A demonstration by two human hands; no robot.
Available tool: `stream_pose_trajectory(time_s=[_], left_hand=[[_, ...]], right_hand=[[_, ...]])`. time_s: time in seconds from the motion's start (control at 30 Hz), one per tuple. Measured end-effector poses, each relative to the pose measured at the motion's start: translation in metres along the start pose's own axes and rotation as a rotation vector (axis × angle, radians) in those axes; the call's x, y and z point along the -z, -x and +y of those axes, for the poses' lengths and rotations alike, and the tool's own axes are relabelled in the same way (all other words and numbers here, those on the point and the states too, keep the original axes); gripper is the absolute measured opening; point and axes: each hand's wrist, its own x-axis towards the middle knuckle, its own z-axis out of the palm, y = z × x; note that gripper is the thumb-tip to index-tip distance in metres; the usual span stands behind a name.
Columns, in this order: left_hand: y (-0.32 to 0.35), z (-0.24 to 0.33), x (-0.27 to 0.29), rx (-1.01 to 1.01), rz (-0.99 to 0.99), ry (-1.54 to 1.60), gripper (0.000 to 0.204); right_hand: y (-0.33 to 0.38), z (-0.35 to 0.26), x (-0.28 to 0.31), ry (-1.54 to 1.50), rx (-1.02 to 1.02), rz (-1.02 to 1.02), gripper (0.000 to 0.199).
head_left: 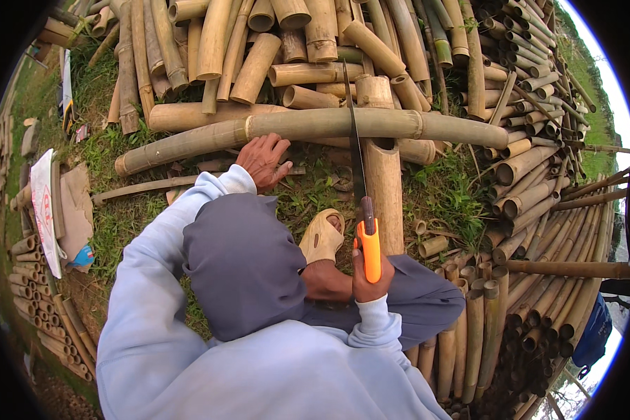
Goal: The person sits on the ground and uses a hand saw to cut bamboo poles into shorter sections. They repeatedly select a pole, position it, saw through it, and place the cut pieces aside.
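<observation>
Two hands, two jobs here. The long bamboo pole (308,128) lies crosswise in front of the person, its long axis running left to right and sagging a bit lower at the left end, propped over an upright bamboo post (383,189) that stands in the grass (126,210). The saw (360,182) runs the other way, nearly straight away from the body, so blade and pole meet at close to a right angle. The blade crosses the pole just left of the post top, a little right of the pole's middle.

The right hand (369,280) is the one driving the tool: its fingers are closed tight around the orange handle (369,248), down low near the person's knee, so the pole lies well ahead of that hand, up the line of the blade. The left hand (262,159) is much nearer the pole, sitting right against its lower edge to the left of the cut. Its fingers look loosely spread and pressed against the pole rather than wrapped around it, though I can't quite tell how much contact there is from this angle.

A sandalled foot (322,236) rests on the ground between the two hands. Stacks of cut bamboo (539,210) surround everything, piled behind the pole and off to the right.
</observation>
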Motion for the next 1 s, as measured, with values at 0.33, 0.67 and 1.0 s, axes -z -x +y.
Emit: stream_pose_trajectory(time_s=[0.33, 0.67, 1.0], left_hand=[[-0.106, 0.017, -0.038, 0.011, 0.319, -0.288, 0.056], [-0.117, 0.02, -0.035, -0.065, 0.338, -0.287, 0.034], [-0.121, 0.016, -0.011, 0.024, -0.038, -0.067, 0.069]], right_hand=[[0.017, -0.03, 0.015, 0.031, -0.028, -0.007, 0.009], [-0.07, -0.021, -0.022, -0.226, -0.075, 0.004, 0.011], [0.026, -0.012, 0.025, 0.127, 0.074, 0.044, 0.022]])
